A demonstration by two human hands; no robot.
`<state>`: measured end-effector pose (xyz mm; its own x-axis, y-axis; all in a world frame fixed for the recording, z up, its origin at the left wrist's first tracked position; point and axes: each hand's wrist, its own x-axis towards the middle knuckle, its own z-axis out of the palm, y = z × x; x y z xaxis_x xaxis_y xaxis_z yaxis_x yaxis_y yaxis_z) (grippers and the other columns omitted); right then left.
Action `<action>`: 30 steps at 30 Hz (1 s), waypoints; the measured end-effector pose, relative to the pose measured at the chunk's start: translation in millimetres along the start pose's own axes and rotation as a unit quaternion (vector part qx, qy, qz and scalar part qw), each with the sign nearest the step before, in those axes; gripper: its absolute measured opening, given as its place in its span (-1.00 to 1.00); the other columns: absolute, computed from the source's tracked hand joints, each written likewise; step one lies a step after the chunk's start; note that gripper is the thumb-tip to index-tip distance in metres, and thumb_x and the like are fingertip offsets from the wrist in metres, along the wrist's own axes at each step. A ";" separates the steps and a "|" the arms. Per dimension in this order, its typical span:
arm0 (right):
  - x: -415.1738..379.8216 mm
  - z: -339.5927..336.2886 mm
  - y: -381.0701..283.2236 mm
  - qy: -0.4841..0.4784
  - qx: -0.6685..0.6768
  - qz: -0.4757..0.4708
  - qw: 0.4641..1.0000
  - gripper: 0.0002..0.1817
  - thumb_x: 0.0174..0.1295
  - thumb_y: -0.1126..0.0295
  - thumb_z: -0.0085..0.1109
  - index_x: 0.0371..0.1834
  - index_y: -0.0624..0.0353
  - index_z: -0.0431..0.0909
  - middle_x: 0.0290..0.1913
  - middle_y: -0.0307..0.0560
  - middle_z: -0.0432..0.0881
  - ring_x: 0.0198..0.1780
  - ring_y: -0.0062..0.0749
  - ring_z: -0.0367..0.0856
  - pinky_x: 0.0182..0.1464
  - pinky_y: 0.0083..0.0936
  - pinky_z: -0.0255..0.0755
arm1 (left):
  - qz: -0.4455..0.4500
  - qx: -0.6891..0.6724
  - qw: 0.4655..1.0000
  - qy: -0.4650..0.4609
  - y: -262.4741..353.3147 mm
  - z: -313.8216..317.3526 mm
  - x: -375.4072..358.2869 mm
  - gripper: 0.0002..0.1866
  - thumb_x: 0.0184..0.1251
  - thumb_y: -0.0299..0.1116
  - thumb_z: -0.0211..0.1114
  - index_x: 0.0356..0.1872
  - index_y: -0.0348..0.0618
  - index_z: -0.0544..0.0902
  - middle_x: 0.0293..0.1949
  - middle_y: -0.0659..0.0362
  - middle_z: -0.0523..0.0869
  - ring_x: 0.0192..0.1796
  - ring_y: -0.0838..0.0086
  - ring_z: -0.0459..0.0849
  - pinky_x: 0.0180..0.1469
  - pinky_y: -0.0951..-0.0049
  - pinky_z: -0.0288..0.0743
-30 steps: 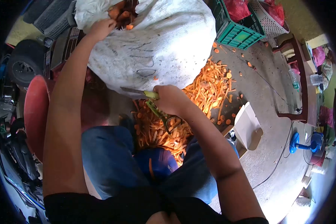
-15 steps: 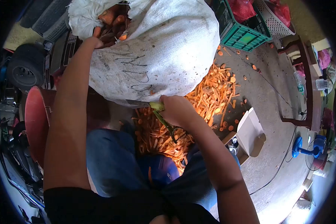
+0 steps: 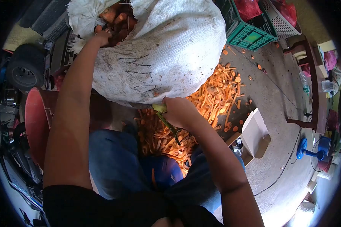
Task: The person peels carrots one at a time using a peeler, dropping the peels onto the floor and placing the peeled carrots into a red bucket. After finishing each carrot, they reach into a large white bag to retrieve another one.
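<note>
A big white woven sack (image 3: 170, 49) fills the upper middle, its mouth folded open at the upper left. Carrots (image 3: 121, 19) show inside that mouth. My left hand (image 3: 102, 37) reaches in at the opening, its fingers among the carrots and partly hidden. Below the sack's lower edge, my right hand (image 3: 181, 113) is closed around the yellow-green handle of a knife (image 3: 159, 108). The blade points left along the underside of the sack. A dark green strip (image 3: 168, 125) hangs beneath this hand. Orange carrot peelings (image 3: 216, 94) lie heaped on the floor under and beside the sack.
A red tub (image 3: 36, 117) stands by my left arm. Further right are an open cardboard box (image 3: 252, 134), a green crate (image 3: 254, 34) and a white basket (image 3: 282, 22) holding red bags. Carrot slices dot the concrete floor (image 3: 269, 90). A blue object (image 3: 159, 170) sits between my knees.
My left hand has shifted slightly right and up within the sack's mouth, among the carrots. The right hand keeps the knife in nearly the same place.
</note>
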<state>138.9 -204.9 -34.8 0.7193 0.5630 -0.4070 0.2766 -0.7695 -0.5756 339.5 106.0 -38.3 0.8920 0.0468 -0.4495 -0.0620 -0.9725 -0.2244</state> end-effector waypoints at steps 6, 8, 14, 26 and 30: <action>1.1 6.3 0.5 -0.001 -0.020 -0.019 1.000 -0.72 -0.12 0.29 0.00 -0.41 0.29 0.45 -0.41 0.13 0.52 -0.29 -0.06 0.49 -0.22 -0.29 0.36 | 0.091 0.019 0.995 0.024 -14.3 9.3 20.4 -0.66 0.04 -0.36 -0.01 -0.12 -0.25 0.42 -0.14 -0.10 0.49 -0.07 0.17 0.46 -0.03 0.36 0.28; 1.0 5.2 0.2 -0.003 -0.019 -0.017 1.000 -0.72 -0.12 0.29 0.00 -0.41 0.29 0.45 -0.40 0.13 0.52 -0.29 -0.06 0.49 -0.22 -0.29 0.36 | 0.083 0.037 0.996 0.006 -15.5 12.1 22.3 -0.61 0.02 -0.38 0.02 -0.06 -0.25 0.38 -0.11 -0.10 0.47 -0.04 0.19 0.44 0.00 0.37 0.26; 2.2 6.5 -0.4 -0.003 -0.011 -0.009 1.000 -0.72 -0.13 0.32 -0.01 -0.37 0.27 0.44 -0.41 0.12 0.52 -0.28 -0.05 0.48 -0.21 -0.28 0.34 | 0.127 -0.258 0.954 0.085 5.6 12.5 19.5 -0.40 -0.12 -0.51 0.13 0.08 -0.30 0.21 0.06 -0.06 0.31 0.10 0.25 0.30 0.10 0.48 0.17; 7.2 10.6 -10.6 -0.004 -0.011 0.002 1.000 -0.75 -0.12 0.36 -0.05 -0.36 0.24 0.43 -0.41 0.11 0.52 -0.28 -0.06 0.49 -0.22 -0.27 0.35 | 0.152 -0.132 0.973 0.113 15.4 0.5 23.9 -0.56 -0.15 -0.46 0.18 -0.15 -0.40 0.36 -0.14 -0.11 0.46 -0.07 0.16 0.44 -0.09 0.39 0.31; 5.1 11.2 -13.2 -0.032 -0.023 0.007 0.999 -0.76 -0.10 0.36 -0.07 -0.36 0.24 0.44 -0.38 0.09 0.53 -0.26 -0.07 0.49 -0.22 -0.29 0.37 | 0.163 -0.178 0.958 0.156 16.5 0.4 18.2 -0.42 -0.19 -0.33 0.25 -0.07 -0.36 0.30 -0.15 -0.10 0.46 -0.05 0.14 0.42 -0.02 0.39 0.29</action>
<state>131.8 -188.5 -37.3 0.6814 0.5687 -0.4608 0.2967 -0.7901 -0.5364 354.5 90.9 -50.5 0.9451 -0.2893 -0.1519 -0.2532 -0.9423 0.2189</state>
